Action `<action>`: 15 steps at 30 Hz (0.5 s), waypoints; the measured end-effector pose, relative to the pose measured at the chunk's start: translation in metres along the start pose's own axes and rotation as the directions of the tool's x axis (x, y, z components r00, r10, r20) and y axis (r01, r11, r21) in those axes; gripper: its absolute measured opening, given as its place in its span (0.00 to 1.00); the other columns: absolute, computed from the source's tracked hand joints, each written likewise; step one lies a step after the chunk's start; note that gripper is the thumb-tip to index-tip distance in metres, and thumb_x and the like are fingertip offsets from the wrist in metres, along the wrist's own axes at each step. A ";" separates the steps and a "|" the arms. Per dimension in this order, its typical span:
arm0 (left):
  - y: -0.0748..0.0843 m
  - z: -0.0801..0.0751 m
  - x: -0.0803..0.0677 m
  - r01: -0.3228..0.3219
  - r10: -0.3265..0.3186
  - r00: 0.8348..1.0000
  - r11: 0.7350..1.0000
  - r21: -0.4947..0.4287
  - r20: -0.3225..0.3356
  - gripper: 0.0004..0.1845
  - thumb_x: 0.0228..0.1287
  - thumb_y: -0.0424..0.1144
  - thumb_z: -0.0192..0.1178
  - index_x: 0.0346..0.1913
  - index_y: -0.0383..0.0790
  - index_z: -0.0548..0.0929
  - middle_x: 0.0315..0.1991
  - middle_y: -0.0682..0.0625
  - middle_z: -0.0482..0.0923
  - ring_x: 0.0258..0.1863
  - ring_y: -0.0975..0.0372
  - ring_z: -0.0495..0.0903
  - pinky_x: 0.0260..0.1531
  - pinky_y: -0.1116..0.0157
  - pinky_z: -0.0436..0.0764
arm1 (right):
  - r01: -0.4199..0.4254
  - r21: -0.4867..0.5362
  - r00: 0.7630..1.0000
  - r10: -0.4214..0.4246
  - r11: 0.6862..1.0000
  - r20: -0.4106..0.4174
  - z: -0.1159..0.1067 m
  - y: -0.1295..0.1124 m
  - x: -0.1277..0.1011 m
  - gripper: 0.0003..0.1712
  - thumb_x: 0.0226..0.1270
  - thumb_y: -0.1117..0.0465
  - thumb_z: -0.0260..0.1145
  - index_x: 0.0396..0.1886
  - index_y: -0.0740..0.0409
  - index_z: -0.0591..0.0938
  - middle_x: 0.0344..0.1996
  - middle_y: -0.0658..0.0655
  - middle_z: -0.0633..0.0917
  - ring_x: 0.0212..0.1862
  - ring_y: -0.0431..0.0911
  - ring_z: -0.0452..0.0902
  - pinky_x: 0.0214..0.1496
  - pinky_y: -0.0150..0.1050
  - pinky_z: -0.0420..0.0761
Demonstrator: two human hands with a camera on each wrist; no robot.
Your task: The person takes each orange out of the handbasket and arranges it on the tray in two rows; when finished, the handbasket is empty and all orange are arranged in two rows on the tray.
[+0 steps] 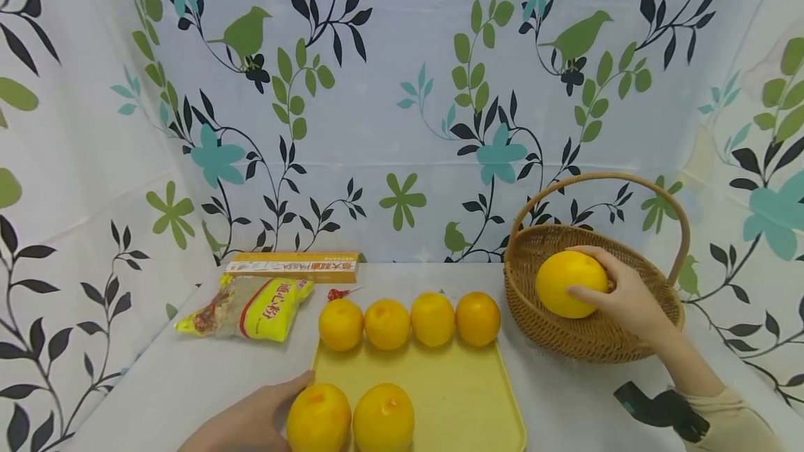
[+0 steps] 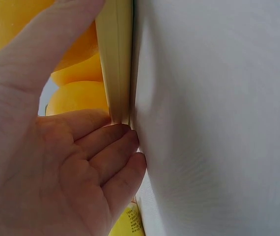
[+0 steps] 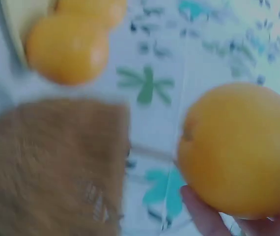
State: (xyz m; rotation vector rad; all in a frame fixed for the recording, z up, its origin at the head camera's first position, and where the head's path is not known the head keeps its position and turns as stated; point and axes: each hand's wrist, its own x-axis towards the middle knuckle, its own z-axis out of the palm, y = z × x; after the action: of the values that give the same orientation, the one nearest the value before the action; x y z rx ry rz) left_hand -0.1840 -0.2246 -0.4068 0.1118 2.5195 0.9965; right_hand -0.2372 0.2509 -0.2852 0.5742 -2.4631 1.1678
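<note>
My right hand (image 1: pixel 618 295) grips a large yellow-orange fruit (image 1: pixel 570 283) inside the woven basket (image 1: pixel 584 340) at the right; the right wrist view shows the fruit (image 3: pixel 238 147) held at my fingertips (image 3: pixel 204 216) beside the blurred basket (image 3: pixel 46 167). My left hand (image 1: pixel 251 420) rests with straight fingers against the left edge of the yellow tray (image 1: pixel 452 389). In the left wrist view my fingers (image 2: pixel 115 147) touch the tray's rim (image 2: pixel 116 59). Several oranges sit on the tray, a row at the back (image 1: pixel 408 319) and two in front (image 1: pixel 352 417).
A yellow food packet (image 1: pixel 251 307) and a long orange box (image 1: pixel 292 266) lie at the back left of the grey table (image 1: pixel 188 375). A small red wrapper (image 1: pixel 339 293) lies behind the tray. Patterned curtains (image 1: pixel 402 89) enclose the table on three sides.
</note>
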 end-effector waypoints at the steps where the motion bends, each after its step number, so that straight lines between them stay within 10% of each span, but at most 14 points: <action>1: 0.000 -0.001 0.001 -0.020 0.020 1.000 1.000 0.007 0.002 0.50 0.16 0.55 0.65 0.55 0.53 0.58 0.50 0.49 0.62 0.46 0.47 0.59 0.33 0.41 0.58 | 0.037 0.016 0.999 -0.037 0.999 -0.013 0.006 -0.004 -0.004 0.30 0.44 0.63 0.62 0.49 0.56 0.62 0.38 0.55 0.69 0.32 0.46 0.66 0.28 0.38 0.72; 7: 0.000 -0.005 0.005 -0.131 0.131 0.991 0.989 0.071 0.016 0.50 0.17 0.56 0.65 0.55 0.49 0.58 0.50 0.51 0.62 0.47 0.50 0.59 0.37 0.42 0.57 | 0.227 0.133 0.974 -0.228 0.965 -0.010 0.044 -0.027 -0.025 0.35 0.32 0.70 0.67 0.46 0.59 0.63 0.39 0.53 0.70 0.34 0.43 0.67 0.28 0.35 0.73; 15: -0.004 -0.002 0.001 -0.065 0.066 0.997 0.998 -0.018 0.033 0.49 0.19 0.54 0.65 0.55 0.52 0.58 0.50 0.48 0.61 0.46 0.48 0.59 0.34 0.40 0.56 | 0.330 0.311 0.926 -0.369 0.891 0.075 0.097 -0.035 -0.038 0.36 0.31 0.68 0.67 0.46 0.62 0.64 0.40 0.54 0.72 0.37 0.45 0.68 0.35 0.37 0.72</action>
State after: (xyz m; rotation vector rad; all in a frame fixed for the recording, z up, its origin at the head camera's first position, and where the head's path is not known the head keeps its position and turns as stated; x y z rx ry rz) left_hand -0.1853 -0.2288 -0.4086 0.2055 2.4906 1.0327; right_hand -0.2013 0.1618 -0.3385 1.1641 -2.1681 1.3838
